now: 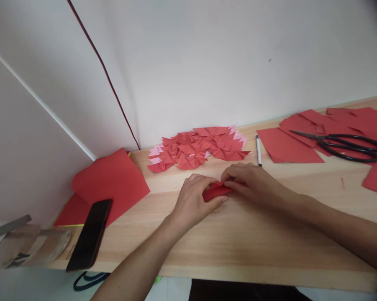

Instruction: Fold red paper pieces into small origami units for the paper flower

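Note:
A small folded piece of red paper point(217, 191) is held just above the middle of the wooden table, between both hands. My left hand point(195, 195) grips its left end, with the thumb along the near edge and the fingers behind. At the right end, my right hand point(249, 182) pinches the paper between thumb and fingers. Part of the paper is hidden by the fingers. Behind the hands lies a pile of folded red paper pieces point(194, 148), with pink pieces point(155, 154) showing at its sides.
A white pen point(258, 150) lies beyond my right hand. Black-handled scissors point(348, 144) rest on red paper squares point(291, 146) at the right. At the left are large red sheets point(119, 188), a black phone point(90, 234) and a clear container point(34, 246). A wall point(222, 62) borders the table point(238, 251).

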`<state>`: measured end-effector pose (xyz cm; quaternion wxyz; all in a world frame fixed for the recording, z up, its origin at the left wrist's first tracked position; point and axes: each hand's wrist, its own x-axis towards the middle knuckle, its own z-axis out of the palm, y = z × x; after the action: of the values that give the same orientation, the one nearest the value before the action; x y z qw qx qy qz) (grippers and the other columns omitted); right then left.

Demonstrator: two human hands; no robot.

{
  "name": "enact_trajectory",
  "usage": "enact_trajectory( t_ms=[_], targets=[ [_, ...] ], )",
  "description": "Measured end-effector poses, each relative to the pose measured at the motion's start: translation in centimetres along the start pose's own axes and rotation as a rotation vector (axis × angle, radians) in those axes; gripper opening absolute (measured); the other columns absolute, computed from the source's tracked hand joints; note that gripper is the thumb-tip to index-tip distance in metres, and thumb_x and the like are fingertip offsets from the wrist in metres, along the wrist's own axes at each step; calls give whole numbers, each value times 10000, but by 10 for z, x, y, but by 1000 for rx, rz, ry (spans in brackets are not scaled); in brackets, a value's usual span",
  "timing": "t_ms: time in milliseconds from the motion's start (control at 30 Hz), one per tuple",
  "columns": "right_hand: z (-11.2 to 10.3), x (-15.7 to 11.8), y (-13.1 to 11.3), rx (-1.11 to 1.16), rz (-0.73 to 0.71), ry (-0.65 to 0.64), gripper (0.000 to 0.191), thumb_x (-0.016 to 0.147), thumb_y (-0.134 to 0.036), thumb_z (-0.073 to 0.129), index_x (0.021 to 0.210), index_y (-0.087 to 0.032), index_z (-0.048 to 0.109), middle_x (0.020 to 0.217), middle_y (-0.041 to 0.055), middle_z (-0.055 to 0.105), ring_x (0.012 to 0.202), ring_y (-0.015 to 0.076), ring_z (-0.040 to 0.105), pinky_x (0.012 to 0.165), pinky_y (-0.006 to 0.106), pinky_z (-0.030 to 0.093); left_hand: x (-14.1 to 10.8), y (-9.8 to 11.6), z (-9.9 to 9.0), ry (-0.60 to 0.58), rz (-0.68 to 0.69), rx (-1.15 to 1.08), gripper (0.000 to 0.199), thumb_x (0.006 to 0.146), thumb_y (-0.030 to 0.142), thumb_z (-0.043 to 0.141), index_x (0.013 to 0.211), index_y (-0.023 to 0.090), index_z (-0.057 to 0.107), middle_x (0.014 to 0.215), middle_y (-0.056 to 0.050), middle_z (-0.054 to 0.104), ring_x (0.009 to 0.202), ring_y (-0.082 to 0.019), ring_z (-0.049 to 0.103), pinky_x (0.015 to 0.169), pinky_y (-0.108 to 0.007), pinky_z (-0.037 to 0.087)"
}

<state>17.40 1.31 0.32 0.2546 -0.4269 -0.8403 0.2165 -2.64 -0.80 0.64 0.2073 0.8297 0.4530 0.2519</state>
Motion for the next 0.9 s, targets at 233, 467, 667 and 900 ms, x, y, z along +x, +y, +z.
enact_trajectory(
  t_ms=[233,467,667,900],
  targets=[
    [-1,0,-4,13,0,-37,171,882,-218,488,787,-204,630,723,-5,654,665,143,558,654,278,370,0,-5,4,13,-33,-91,121,801,218,649,915,205,688,861,-21,673,876,-177,567,787,-287,447],
    [-5,-2,-10,7,-48,-8,167,887,-247,483,804,-209,623,761,7,664,741,174,570,724,317,388,0,-8,5,18,-22,-174,127,808,172,626,895,204,713,841,-24,674,843,-163,586,776,-276,464],
    [-12,-3,-16,157,40,-67,150,861,-227,484,796,-212,619,788,6,676,721,160,591,657,286,420,1,-8,4,38,18,-194,127,832,186,596,836,210,720,795,-22,689,792,-159,597,758,-286,471],
    [-16,-4,-16,215,75,-79,172,862,-267,485,846,-217,648,841,7,685,779,164,612,693,282,442,1,-2,3,63,-61,-254,132,820,169,607,834,188,737,789,-30,691,796,-158,604,741,-267,467]
  ],
)
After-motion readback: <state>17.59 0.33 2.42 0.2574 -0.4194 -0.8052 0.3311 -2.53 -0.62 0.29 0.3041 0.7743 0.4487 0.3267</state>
